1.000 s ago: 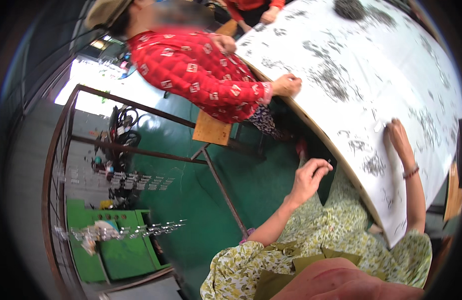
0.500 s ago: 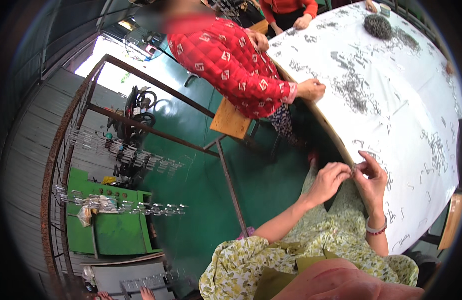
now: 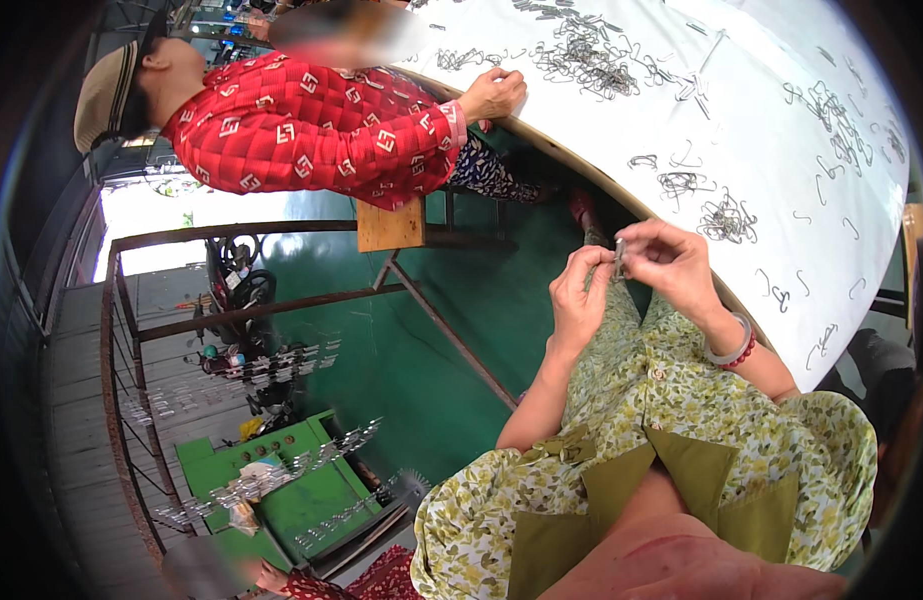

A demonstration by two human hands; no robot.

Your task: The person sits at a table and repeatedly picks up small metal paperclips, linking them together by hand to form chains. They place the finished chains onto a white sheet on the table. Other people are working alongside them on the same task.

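Observation:
A small grey metal piece (image 3: 619, 260) stands upright between my two hands, just off the table's near edge. My left hand (image 3: 581, 290) pinches it from one side, thumb and fingertips together. On the other side my right hand (image 3: 669, 268) has its thumb and curled fingers closed on it. The piece's exact shape is too small to make out. Beside my right hand, small heaps of thin bent wire hooks (image 3: 727, 217) lie on the white-covered table (image 3: 671, 130). Looser hooks (image 3: 781, 297) are scattered farther right.
A co-worker in a red patterned jacket (image 3: 311, 130) rests a hand (image 3: 493, 95) on the table near a large hook heap (image 3: 593, 65). A wooden stool (image 3: 391, 225), a rusty metal frame (image 3: 261, 320) hung with metal pieces, and a green machine (image 3: 291, 480) stand left.
The view has shifted, bringing the table edge and co-worker to different places. My hands stay together, and the metal piece now shows more plainly between them.

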